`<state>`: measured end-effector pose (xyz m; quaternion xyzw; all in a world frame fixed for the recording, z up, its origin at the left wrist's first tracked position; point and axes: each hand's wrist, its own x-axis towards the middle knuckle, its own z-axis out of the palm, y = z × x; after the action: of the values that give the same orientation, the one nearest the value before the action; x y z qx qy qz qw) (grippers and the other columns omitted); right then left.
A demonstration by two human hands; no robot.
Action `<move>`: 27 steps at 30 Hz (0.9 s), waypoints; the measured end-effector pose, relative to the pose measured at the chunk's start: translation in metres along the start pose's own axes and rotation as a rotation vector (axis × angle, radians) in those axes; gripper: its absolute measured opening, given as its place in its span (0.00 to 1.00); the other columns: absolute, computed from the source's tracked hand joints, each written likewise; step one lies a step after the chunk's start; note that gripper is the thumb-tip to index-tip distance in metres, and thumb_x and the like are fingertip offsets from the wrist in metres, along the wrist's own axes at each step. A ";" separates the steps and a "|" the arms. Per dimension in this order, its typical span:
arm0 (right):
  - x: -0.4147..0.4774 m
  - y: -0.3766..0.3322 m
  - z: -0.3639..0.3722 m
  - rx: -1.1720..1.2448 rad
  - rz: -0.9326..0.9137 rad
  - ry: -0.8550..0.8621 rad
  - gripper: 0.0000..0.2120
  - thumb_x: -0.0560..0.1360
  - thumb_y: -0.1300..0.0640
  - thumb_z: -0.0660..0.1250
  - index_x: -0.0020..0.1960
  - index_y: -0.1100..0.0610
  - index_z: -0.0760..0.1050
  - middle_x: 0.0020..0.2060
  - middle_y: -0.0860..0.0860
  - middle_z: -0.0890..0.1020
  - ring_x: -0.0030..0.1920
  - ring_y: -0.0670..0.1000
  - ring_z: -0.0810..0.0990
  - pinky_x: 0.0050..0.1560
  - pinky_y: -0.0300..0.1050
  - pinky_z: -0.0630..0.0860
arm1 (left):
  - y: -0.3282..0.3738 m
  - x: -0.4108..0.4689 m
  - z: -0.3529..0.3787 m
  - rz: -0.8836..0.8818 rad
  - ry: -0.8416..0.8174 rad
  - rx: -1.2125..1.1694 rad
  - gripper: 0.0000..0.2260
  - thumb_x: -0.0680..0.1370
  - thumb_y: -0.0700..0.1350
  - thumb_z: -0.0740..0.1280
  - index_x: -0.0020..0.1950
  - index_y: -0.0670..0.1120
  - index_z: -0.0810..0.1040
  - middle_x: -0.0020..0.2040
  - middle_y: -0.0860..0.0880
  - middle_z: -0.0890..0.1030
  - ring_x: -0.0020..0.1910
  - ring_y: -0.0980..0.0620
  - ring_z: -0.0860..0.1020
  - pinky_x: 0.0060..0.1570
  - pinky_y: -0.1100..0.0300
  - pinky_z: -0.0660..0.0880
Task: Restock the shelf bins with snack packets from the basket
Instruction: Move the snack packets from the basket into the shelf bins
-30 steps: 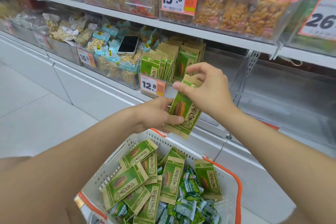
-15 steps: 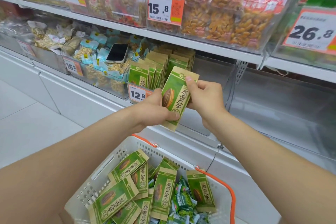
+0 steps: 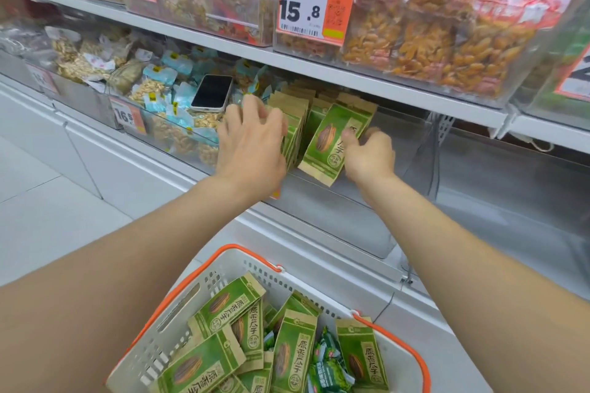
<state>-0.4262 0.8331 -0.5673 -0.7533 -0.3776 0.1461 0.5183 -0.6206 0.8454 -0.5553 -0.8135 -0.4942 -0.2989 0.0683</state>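
A second ago both hands held one green-and-tan paper snack packet (image 3: 332, 140) in the air in front of the shelf. Now the left hand (image 3: 252, 143) has let go of it and moved to the standing row of matching packets (image 3: 297, 118) in the clear plastic shelf bin (image 3: 402, 150). Its grip is open, with the fingers spread flat against the front of the row, apparently pushing it toward 9 o'clock to clear a slot. The right hand (image 3: 367, 156) alone now carries the packet, its grip closed on the right edge with the thumb on the printed face. The packet sits inside the bin at 3 o'clock of the row, leaning with its top toward 1 o'clock and not yet upright against the others. This one is probably nearly stocked, needing only to be stood up and released. At 6 o'clock of the view the white perforated plastic basket (image 3: 204, 303) still holds many loose packets, so a good deal of restocking remains. A black smartphone (image 3: 212, 92) lies on the next bin's goods, at 11 o'clock of the left hand.
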 end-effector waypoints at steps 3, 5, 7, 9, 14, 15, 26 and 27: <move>0.007 0.003 0.010 -0.226 -0.100 -0.076 0.12 0.83 0.48 0.66 0.55 0.58 0.72 0.49 0.56 0.79 0.51 0.57 0.73 0.48 0.48 0.69 | -0.006 0.007 0.010 0.163 -0.065 0.150 0.15 0.74 0.42 0.68 0.59 0.51 0.79 0.72 0.44 0.65 0.70 0.36 0.63 0.66 0.40 0.63; 0.010 0.007 0.020 -0.297 -0.104 -0.075 0.11 0.83 0.50 0.66 0.53 0.59 0.74 0.47 0.56 0.79 0.48 0.57 0.72 0.45 0.46 0.66 | -0.007 0.010 0.016 0.294 -0.095 0.246 0.14 0.76 0.45 0.67 0.61 0.55 0.81 0.79 0.44 0.60 0.78 0.34 0.56 0.73 0.33 0.55; 0.012 0.007 0.029 -0.308 -0.083 -0.036 0.11 0.82 0.50 0.68 0.53 0.58 0.77 0.49 0.57 0.81 0.47 0.58 0.72 0.45 0.45 0.67 | -0.006 0.012 0.022 0.337 -0.132 0.328 0.14 0.80 0.50 0.64 0.64 0.59 0.81 0.84 0.45 0.51 0.82 0.32 0.47 0.75 0.27 0.45; 0.017 0.007 0.033 -0.298 -0.089 0.009 0.12 0.81 0.50 0.69 0.55 0.59 0.78 0.50 0.58 0.81 0.50 0.59 0.76 0.46 0.45 0.67 | -0.006 0.016 0.027 0.301 -0.161 0.371 0.16 0.83 0.55 0.59 0.67 0.61 0.79 0.85 0.46 0.42 0.82 0.31 0.41 0.74 0.25 0.40; 0.026 0.007 0.038 -0.312 -0.144 0.015 0.14 0.79 0.51 0.72 0.59 0.60 0.79 0.53 0.57 0.81 0.49 0.55 0.76 0.44 0.40 0.65 | -0.006 0.024 0.040 0.234 -0.202 0.414 0.21 0.84 0.59 0.51 0.68 0.60 0.79 0.86 0.48 0.40 0.81 0.29 0.41 0.73 0.23 0.39; 0.027 0.007 0.039 -0.329 -0.139 0.002 0.14 0.79 0.51 0.72 0.58 0.61 0.79 0.53 0.57 0.81 0.50 0.55 0.77 0.43 0.40 0.65 | -0.006 0.025 0.042 0.209 -0.211 0.415 0.22 0.83 0.59 0.50 0.68 0.59 0.80 0.86 0.48 0.41 0.81 0.29 0.41 0.73 0.23 0.38; 0.030 0.015 0.033 -0.399 0.014 -0.092 0.21 0.77 0.41 0.70 0.56 0.59 0.79 0.52 0.57 0.83 0.55 0.58 0.82 0.45 0.42 0.71 | 0.000 0.022 0.036 0.193 -0.245 0.376 0.21 0.84 0.57 0.52 0.61 0.55 0.83 0.85 0.47 0.40 0.80 0.26 0.41 0.74 0.24 0.41; 0.029 0.016 0.031 -0.399 0.029 -0.097 0.21 0.77 0.41 0.70 0.55 0.59 0.78 0.50 0.57 0.83 0.52 0.58 0.82 0.44 0.43 0.72 | -0.001 0.021 0.034 0.200 -0.231 0.349 0.19 0.83 0.57 0.54 0.60 0.55 0.83 0.85 0.47 0.42 0.81 0.27 0.42 0.75 0.24 0.42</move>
<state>-0.4189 0.8723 -0.5896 -0.8383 -0.4129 0.1120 0.3379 -0.6003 0.8757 -0.5719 -0.8630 -0.4598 -0.1055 0.1805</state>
